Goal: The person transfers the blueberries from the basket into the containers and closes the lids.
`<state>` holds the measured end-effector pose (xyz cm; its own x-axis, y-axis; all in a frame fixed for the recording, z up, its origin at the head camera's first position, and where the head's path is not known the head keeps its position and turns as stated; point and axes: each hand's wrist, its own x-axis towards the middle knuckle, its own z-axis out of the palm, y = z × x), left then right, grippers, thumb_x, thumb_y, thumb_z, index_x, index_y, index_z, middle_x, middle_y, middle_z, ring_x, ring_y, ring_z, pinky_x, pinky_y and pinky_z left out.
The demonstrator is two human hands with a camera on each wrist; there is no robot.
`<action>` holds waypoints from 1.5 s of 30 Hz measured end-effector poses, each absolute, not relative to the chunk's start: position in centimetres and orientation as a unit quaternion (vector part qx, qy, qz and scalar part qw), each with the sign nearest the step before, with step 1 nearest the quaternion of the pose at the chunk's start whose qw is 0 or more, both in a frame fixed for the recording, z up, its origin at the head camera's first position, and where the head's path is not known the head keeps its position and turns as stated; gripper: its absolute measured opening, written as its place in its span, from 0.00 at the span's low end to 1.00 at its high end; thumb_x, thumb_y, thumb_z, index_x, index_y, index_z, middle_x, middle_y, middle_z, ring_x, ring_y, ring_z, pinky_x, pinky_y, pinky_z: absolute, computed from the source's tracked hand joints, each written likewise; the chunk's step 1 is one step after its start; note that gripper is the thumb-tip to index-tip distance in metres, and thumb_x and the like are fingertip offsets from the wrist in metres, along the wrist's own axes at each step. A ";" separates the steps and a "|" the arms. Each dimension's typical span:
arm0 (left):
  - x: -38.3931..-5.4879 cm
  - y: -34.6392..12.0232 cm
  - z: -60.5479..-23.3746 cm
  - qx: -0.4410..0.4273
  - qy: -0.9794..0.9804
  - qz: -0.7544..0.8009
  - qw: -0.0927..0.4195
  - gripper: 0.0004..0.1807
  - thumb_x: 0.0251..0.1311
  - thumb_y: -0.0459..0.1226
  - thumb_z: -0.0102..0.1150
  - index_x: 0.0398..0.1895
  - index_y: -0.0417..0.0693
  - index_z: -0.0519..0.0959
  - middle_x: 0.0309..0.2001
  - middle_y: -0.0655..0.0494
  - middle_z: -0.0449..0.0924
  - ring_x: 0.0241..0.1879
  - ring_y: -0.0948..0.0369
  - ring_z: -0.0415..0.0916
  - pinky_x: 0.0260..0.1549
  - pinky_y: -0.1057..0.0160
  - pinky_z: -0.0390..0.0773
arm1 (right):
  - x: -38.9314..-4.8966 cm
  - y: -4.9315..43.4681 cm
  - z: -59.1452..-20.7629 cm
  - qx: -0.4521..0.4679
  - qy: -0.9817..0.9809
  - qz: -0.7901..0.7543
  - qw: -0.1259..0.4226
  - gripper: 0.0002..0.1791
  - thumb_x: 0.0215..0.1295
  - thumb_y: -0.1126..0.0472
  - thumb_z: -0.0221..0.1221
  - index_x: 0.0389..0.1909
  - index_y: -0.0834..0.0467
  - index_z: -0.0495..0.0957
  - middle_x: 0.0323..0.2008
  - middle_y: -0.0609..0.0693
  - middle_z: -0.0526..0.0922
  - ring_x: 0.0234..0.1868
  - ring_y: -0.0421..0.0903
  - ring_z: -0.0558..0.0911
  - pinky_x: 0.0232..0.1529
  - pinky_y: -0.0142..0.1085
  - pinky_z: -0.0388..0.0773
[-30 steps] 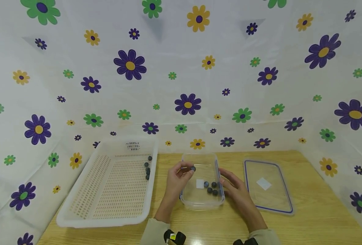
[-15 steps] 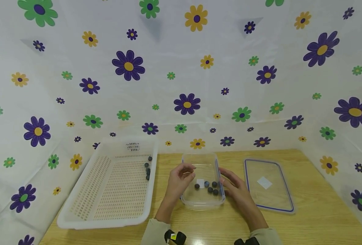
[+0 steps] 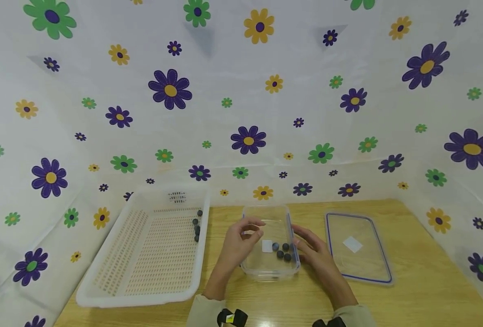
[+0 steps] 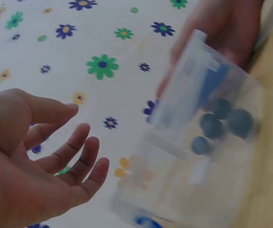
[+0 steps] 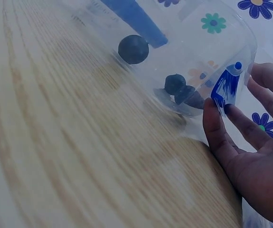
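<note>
A clear plastic container with blue clips stands between my hands. Several dark blue, round blueberries lie inside, gathered towards its near right corner beside a small white square. My left hand hovers over the container's left rim. Its thumb and fingers are loosely bent and apart, with nothing between them in the left wrist view. My right hand rests against the container's right side. In the right wrist view, its thumb and fingertips touch around the blue clip.
A white perforated basket stands on the left, with several more blueberries along its right wall. A clear lid with a blue seal lies right of the container. Flower-printed cloth walls enclose the wooden table.
My left hand let go of a blueberry, which dropped into the container's left part half a second ago and is no longer visible there. My right hand has stayed at the container's side.
</note>
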<state>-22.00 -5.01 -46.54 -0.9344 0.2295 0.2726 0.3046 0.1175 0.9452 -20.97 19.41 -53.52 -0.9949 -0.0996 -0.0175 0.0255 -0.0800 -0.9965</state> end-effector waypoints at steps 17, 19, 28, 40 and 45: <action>-18.7 -11.0 -38.4 -0.226 -0.773 -0.581 0.117 0.12 0.67 0.28 0.64 0.52 0.45 0.83 0.54 0.53 0.82 0.52 0.49 0.79 0.51 0.52 0.82 | -21.0 19.2 -53.5 -0.023 0.674 -0.737 0.036 0.28 0.76 0.54 0.60 0.73 0.55 0.70 0.74 0.54 0.67 0.67 0.59 0.74 0.54 0.45 0.82; -19.3 -12.2 -37.9 -0.213 -0.788 -0.566 0.118 0.11 0.68 0.29 0.63 0.52 0.45 0.83 0.53 0.53 0.82 0.51 0.52 0.80 0.51 0.50 0.81 | -20.9 19.1 -53.6 -0.017 0.672 -0.740 0.034 0.27 0.75 0.54 0.60 0.72 0.54 0.71 0.74 0.53 0.67 0.67 0.59 0.74 0.54 0.45 0.82; -23.9 -17.1 -37.6 -0.148 -0.842 -0.509 0.101 0.13 0.71 0.33 0.60 0.55 0.41 0.82 0.58 0.46 0.80 0.53 0.49 0.80 0.54 0.46 0.80 | -20.9 19.1 -53.7 -0.028 0.681 -0.731 0.034 0.28 0.76 0.53 0.59 0.73 0.55 0.69 0.75 0.54 0.65 0.67 0.59 0.73 0.54 0.43 0.82; -29.3 -20.3 -41.2 -0.087 -0.882 -0.460 0.045 0.14 0.71 0.33 0.59 0.56 0.35 0.80 0.53 0.39 0.81 0.51 0.45 0.80 0.47 0.53 0.81 | -21.0 19.3 -53.7 -0.021 0.679 -0.732 0.039 0.28 0.76 0.53 0.59 0.73 0.53 0.69 0.75 0.52 0.65 0.69 0.59 0.72 0.55 0.44 0.81; -31.1 -20.7 -43.0 -0.077 -0.887 -0.455 0.021 0.15 0.70 0.31 0.59 0.56 0.32 0.79 0.55 0.35 0.79 0.53 0.42 0.79 0.52 0.46 0.80 | -21.0 19.4 -53.6 -0.021 0.681 -0.731 0.036 0.28 0.76 0.53 0.59 0.73 0.53 0.70 0.75 0.52 0.66 0.69 0.59 0.72 0.55 0.44 0.81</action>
